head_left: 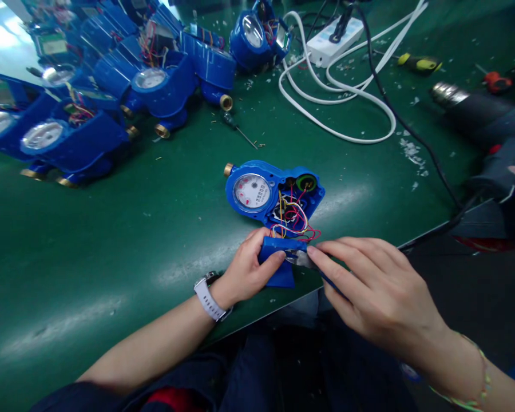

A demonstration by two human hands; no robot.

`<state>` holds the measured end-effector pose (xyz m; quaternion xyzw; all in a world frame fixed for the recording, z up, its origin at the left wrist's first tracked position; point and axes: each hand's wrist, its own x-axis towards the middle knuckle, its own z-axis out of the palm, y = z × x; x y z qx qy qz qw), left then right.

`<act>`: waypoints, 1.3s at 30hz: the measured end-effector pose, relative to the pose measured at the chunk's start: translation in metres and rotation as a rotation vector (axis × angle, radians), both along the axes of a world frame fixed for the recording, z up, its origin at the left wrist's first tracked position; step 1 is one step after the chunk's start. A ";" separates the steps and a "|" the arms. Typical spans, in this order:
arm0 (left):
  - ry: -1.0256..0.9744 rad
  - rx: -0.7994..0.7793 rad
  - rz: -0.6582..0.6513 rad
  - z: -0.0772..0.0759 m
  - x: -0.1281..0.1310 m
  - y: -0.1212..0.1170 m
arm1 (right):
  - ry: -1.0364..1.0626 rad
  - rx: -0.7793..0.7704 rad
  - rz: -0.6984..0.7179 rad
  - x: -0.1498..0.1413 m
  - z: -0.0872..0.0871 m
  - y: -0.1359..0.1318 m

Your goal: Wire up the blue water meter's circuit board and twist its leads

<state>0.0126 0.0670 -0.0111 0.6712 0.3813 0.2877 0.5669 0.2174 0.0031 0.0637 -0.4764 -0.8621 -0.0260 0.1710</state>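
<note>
A blue water meter [252,191] lies on the green table with its round dial facing up. Its side compartment is uncovered, and thin red, yellow and white wires [298,217] run from it toward a blue plastic cover [278,277] at the table's near edge. My left hand [251,269] grips this cover, thumb on top. In my right hand [369,280] is a pair of pliers [300,258], its metal jaws against the cover's edge beside my left thumb. My right palm and fingers hide most of the handles.
Several blue meters [163,86] crowd the back left. A small screwdriver [240,130] and tiny screws lie behind the meter. Farther back are a white power strip [335,40] and looped cable; a yellow screwdriver [419,63] and a heat gun [484,120] lie right.
</note>
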 end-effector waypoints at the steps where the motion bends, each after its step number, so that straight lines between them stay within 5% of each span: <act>1: 0.002 0.005 -0.002 0.000 0.000 0.000 | -0.028 0.024 0.002 -0.002 0.000 0.002; 18: 0.023 0.029 -0.002 0.006 0.002 0.003 | -0.126 0.068 0.089 -0.006 -0.009 0.019; 39: 0.026 0.032 -0.013 0.005 0.001 0.001 | 0.140 -0.200 0.002 0.003 -0.007 0.022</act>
